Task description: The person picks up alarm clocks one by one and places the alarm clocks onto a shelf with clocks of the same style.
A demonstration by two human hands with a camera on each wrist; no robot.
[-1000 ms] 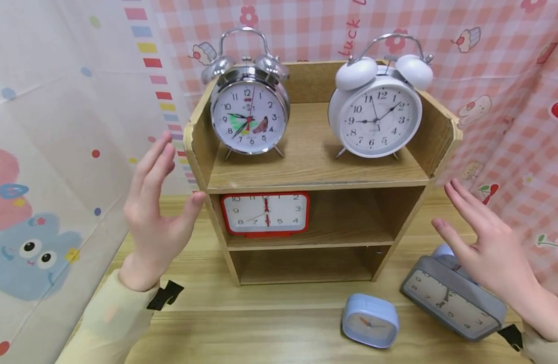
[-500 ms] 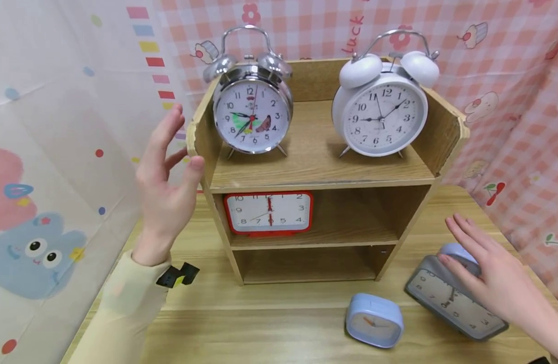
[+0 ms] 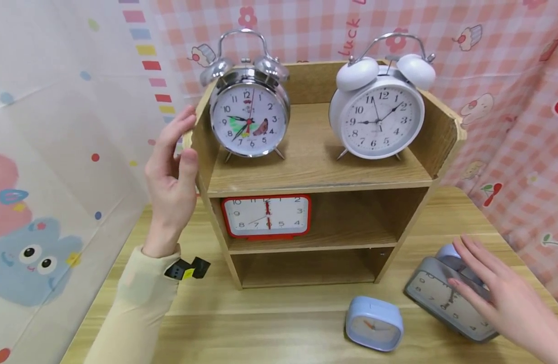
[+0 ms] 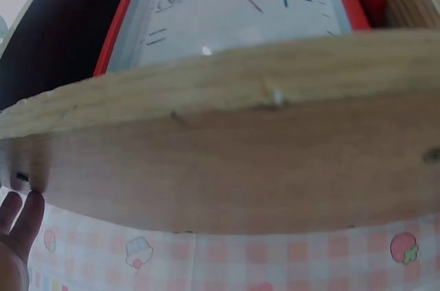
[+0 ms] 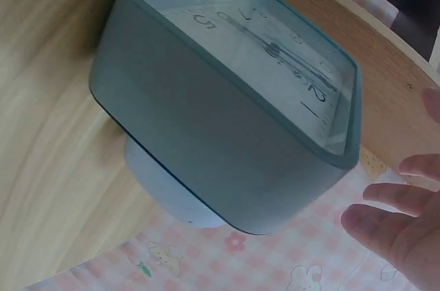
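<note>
A small wooden shelf unit (image 3: 315,172) stands on the table. My left hand (image 3: 165,187) is upright at its left side, thumb and fingers extended; in the left wrist view its fingers (image 4: 27,222) reach the side panel (image 4: 206,167). A grey alarm clock (image 3: 435,298) with a rectangular dial sits tilted to the right of the unit. Over its right part is my right hand (image 3: 506,298), fingers straight, overlapping it in the head view. In the right wrist view, fingertips (image 5: 364,225) are apart from the clock's grey case (image 5: 199,98). Neither hand holds anything.
The top shelf bears a silver twin-bell clock (image 3: 250,119) and a white twin-bell clock (image 3: 376,119). On the middle shelf is a red-framed clock (image 3: 288,215). A small blue clock (image 3: 374,323) stands in front, and a rounded pale-blue thing (image 3: 449,251) sits behind the grey clock.
My left hand has moved right, up to the unit's side. My right hand has lowered from above to over the grey clock. The clocks have kept their places.
</note>
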